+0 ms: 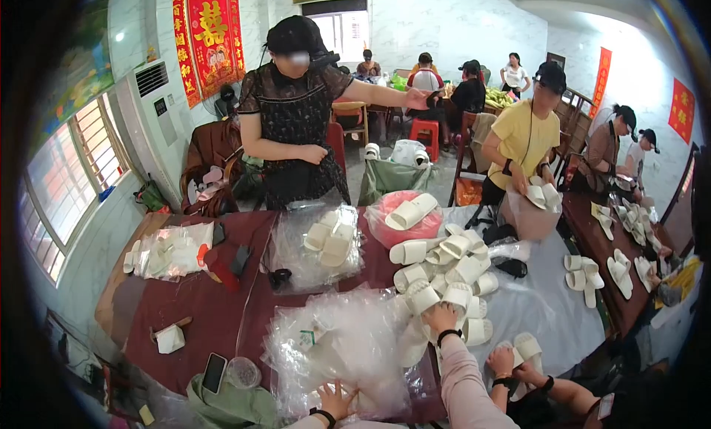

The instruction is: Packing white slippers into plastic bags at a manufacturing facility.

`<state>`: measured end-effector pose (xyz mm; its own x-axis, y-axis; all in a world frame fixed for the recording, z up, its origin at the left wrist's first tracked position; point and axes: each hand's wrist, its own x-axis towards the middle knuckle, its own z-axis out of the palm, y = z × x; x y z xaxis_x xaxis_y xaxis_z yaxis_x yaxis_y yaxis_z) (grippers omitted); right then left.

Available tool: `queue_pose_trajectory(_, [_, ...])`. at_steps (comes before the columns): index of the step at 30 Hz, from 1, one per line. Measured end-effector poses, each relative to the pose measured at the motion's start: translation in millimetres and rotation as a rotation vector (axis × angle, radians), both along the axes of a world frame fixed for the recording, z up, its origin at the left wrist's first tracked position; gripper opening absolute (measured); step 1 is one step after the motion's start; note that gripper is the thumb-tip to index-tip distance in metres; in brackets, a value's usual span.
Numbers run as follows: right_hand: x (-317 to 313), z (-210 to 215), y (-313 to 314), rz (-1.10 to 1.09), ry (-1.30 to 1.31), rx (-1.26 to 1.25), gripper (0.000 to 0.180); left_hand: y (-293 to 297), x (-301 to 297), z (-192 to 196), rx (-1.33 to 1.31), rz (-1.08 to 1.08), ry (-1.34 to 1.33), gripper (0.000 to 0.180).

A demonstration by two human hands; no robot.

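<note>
Head view is showing the left hand (337, 398) lying with fingers spread flat on a crinkled stack of clear plastic bags (337, 351) at the near edge of the table (215, 310), gripping nothing. The right hand (441, 316) is closing loosely over a white slipper (424, 296) in the heap (452, 270) mid-table. Judging by that heap, most slippers are lying unbagged; one filled bag (326, 244) is sitting farther back.

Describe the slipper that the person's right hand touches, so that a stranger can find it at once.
On the long dark red table, find the pile of white rolled slippers right of centre. At its near edge the right hand rests on one white slipper. Unlike its neighbours, it lies directly under the fingertips.
</note>
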<state>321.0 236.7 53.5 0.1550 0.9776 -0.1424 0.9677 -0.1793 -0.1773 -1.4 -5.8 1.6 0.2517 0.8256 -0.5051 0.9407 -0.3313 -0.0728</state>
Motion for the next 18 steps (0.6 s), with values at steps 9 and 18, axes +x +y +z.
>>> queue_pose_trajectory(9, [8,4,-12,-0.126,0.239,0.426,0.062,8,2,8,0.048,-0.03,-0.044,0.075])
queue_pose_trajectory(18, [-52,125,-123,0.072,0.611,0.724,0.058,8,-5,26,0.041,0.026,-0.051,0.073])
